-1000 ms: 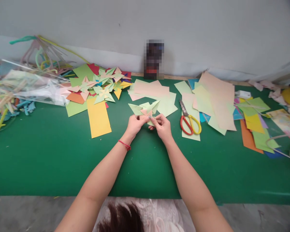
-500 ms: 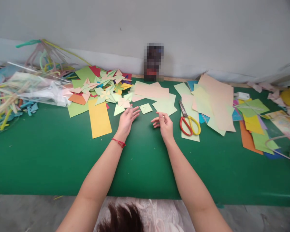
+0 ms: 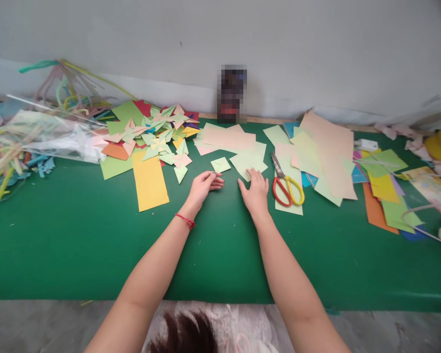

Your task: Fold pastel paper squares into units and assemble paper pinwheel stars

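2 bare hands over the green table (image 3: 220,255). Left hand (image 3: 205,186): half open, fingers loosely together and pointing right, nothing seen in its grip; just beyond it, a small folded green square (image 3: 221,165) lies flat. Right hand (image 3: 256,193): fingers spread, no hold on anything, fingertips over the near edge of a pale green sheet (image 3: 249,159); contact uncertain. Scissors (image 3: 282,176) just right of it. Pink-and-green pinwheel (image 3: 181,161) at the near edge of the folded-paper pile (image 3: 158,130), beyond the left hand and leftward.
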The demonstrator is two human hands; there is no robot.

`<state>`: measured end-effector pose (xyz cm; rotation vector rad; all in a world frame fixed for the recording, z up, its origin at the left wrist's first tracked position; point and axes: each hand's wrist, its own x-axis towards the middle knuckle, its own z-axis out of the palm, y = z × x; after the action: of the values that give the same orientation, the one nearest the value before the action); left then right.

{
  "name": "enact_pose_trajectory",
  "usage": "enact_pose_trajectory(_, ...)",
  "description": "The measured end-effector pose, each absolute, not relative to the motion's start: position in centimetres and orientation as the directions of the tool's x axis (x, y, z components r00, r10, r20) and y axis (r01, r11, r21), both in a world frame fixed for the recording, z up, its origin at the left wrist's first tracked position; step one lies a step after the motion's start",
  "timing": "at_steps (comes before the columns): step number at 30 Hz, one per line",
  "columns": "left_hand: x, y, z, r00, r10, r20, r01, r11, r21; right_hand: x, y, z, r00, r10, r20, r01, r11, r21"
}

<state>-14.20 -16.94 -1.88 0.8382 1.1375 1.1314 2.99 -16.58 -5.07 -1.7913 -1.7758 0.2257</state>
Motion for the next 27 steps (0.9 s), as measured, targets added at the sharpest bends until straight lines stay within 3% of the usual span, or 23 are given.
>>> enact_pose_trajectory(9, -14.05, -17.10, -1.78, 0.040, 0.966, -0.255, -0.214, 0.257, 0.942, 3.55, -16.58, -4.25, 0.064, 0.948, 0.311, 0.853, 0.109, -0.510)
enact_pose_trajectory(17, -14.58, -17.40, -1.61, 0.266, 0.922, -0.282, -0.395, 0.371, 0.841, 3.55, -16.63, -4.19, 0.066, 0.953, 0.296, 0.856, 0.098, -0.508)
enact_pose_trajectory(22, -14.44, -16.97, -2.04, 0.165, 0.966, -0.197, -0.450, 0.251, 0.857, 3.66, -16.60, -4.18, 0.072, 0.953, 0.296, 0.849, 0.097, -0.520)
enact_pose_trajectory(27, -14.32, -16.91, -2.32, 0.164, 0.967, -0.196, -0.404, 0.247, 0.881, 3.75, -16.55, -4.23, 0.080, 0.959, 0.273, 0.827, 0.090, -0.555)
